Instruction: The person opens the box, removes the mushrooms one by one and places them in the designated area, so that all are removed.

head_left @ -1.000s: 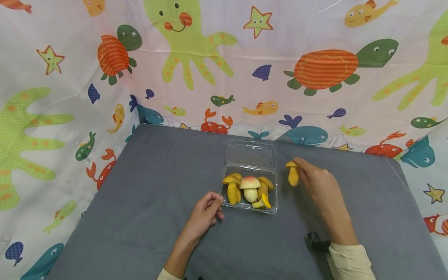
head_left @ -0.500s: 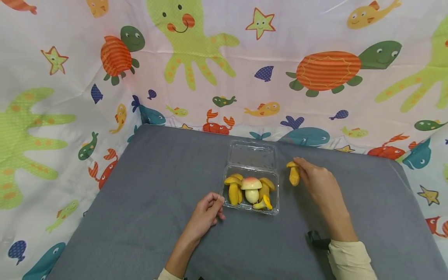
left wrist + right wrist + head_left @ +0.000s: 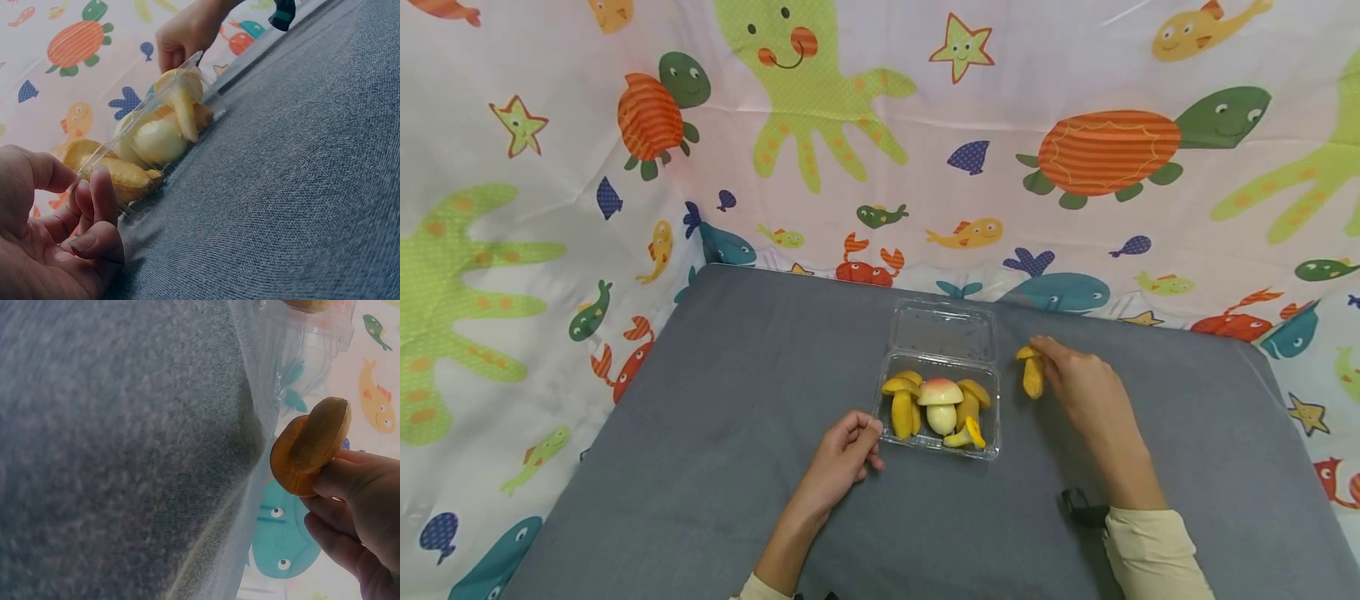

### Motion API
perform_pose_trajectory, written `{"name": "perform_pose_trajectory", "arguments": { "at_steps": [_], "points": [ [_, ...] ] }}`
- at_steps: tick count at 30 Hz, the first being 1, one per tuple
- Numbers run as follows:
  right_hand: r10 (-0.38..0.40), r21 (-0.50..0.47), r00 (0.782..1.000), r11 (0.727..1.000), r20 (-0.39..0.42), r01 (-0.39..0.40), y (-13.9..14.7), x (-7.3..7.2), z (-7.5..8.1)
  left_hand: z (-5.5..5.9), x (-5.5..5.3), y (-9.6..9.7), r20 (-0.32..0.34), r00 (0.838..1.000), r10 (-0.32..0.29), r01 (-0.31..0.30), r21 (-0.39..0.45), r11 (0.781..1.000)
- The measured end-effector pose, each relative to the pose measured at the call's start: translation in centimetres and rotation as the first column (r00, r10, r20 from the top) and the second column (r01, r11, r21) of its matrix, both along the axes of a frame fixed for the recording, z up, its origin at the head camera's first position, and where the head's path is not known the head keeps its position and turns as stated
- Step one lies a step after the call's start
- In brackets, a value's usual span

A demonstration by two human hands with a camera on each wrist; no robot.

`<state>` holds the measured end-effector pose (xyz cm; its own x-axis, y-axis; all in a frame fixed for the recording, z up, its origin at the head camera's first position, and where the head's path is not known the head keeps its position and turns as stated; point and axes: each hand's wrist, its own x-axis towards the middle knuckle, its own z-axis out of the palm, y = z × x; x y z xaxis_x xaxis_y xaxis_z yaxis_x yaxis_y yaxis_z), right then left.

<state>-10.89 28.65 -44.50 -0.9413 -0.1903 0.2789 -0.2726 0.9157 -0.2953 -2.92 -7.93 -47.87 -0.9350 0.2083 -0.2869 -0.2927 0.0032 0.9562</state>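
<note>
A clear plastic clamshell box (image 3: 992, 440) sits on the grey cloth, its lid (image 3: 940, 330) laid back toward the wall. Inside it are several toy mushrooms: brown-yellow ones (image 3: 901, 408) at the left, a cream one with a reddish cap (image 3: 940, 404) in the middle, a brown-yellow one (image 3: 967, 404) at the right and a small bright yellow one (image 3: 966, 435) in front. My left hand (image 3: 842, 458) pinches the box's front left rim between thumb and fingers. To the right of the box, my right hand (image 3: 1086, 387) pinches another brown-yellow mushroom (image 3: 312, 447) by its cap, stem hanging downward.
A grey cloth (image 3: 737, 400) covers the table. Behind it and along both sides hangs a curtain (image 3: 820, 225) printed with sea animals. A black strap (image 3: 1081, 508) shows at my right wrist, beside the beige sleeve (image 3: 1152, 550).
</note>
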Motion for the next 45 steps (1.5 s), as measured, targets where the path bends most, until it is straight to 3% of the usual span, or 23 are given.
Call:
{"name": "perform_pose_trajectory", "arguments": {
  "at_steps": [9,24,33,45],
  "points": [
    [-0.005,0.019,0.999,1.000,0.038,0.004,0.1,0.0,-0.3,-0.2,0.0,0.0,0.007,1.000,0.001,-0.001,-0.003,1.000],
    [0.002,0.041,1.000,0.999,0.003,-0.003,0.1,-0.3,-1.0,-0.2,0.0,-0.1,-0.010,1.000,-0.012,0.012,0.000,1.000],
    [0.011,0.050,1.000,0.999,-0.001,-0.011,-0.1,0.0,-1.2,-0.7,0.2,-0.3,-0.024,1.000,-0.004,0.004,-0.005,1.000],
    [0.029,0.040,1.000,0.999,0.011,-0.030,0.0,0.1,-1.4,-0.9,0.2,-0.3,-0.008,1.000,-0.003,0.003,-0.001,1.000]
  ]
}}
